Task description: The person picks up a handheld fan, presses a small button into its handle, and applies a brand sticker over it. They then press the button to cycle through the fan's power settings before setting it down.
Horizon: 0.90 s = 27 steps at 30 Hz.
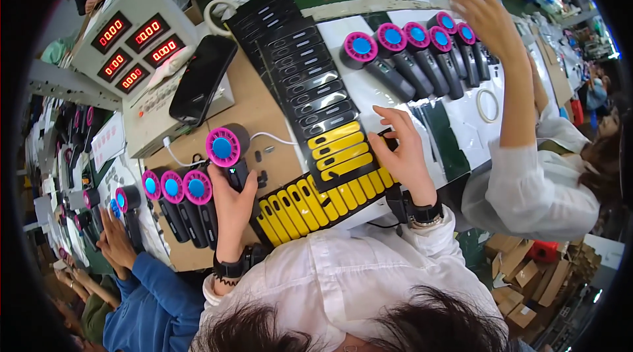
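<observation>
My left hand point(232, 201) is wrapped round the dark handle of a small handheld fan point(222, 147). The fan's head has a pink ring and a blue centre, and it faces up. My right hand point(403, 154) hovers at the right edge of a sheet of black stickers point(316, 81), fingers stretched and thumb apart. A dark patch shows between thumb and forefinger; I cannot tell whether it is a loose piece. The sheet's near rows are bare yellow backing point(339, 147). Below it lies another strip of yellow backing point(310, 203) with black borders.
Three similar fans point(173, 187) lie left of my left hand, and several more point(417, 35) lie at the right. A meter box point(135, 35) with red digits stands at the back left, with a black phone point(203, 80) against it. Co-workers' arms point(517, 81) reach in from both sides.
</observation>
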### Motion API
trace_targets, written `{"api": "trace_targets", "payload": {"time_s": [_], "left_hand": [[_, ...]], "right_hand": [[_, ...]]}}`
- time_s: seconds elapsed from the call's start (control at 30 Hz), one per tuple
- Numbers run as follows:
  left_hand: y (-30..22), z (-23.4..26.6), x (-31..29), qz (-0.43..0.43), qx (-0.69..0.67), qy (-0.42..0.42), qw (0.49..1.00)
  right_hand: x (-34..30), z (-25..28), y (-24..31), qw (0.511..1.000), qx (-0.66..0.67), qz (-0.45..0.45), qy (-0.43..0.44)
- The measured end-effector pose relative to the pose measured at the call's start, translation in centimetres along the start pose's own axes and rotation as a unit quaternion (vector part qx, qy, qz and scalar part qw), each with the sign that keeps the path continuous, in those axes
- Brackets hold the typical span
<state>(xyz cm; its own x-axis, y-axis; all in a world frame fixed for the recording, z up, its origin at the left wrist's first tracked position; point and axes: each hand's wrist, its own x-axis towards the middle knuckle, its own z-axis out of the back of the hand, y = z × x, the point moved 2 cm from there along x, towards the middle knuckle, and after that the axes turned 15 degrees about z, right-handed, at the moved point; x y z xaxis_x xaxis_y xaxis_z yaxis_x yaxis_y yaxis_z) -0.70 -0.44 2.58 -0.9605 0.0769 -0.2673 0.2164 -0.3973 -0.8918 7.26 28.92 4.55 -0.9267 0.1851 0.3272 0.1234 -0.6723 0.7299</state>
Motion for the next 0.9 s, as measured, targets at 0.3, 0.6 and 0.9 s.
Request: {"api": "trace_targets", "payload": {"time_s": [0.3,0.6,0.9], "left_hand": [[-0.9,-0.9,-0.4,-0.068,0.109,-0.049,0.990],[-1.8,-0.9,-1.2,-0.084,0.207,-0.096,0.970],[-2.1,-0.6,-0.6,-0.118,0.221,-0.100,0.963]], "right_hand": [[5.8,2.6,-3.0,0.967,-0.208,0.136,-0.060],[7.3,1.4,-4.6,0.975,-0.209,0.066,0.042],[5.7,1.2,-3.7,0.989,-0.133,0.063,-0.003]]}}
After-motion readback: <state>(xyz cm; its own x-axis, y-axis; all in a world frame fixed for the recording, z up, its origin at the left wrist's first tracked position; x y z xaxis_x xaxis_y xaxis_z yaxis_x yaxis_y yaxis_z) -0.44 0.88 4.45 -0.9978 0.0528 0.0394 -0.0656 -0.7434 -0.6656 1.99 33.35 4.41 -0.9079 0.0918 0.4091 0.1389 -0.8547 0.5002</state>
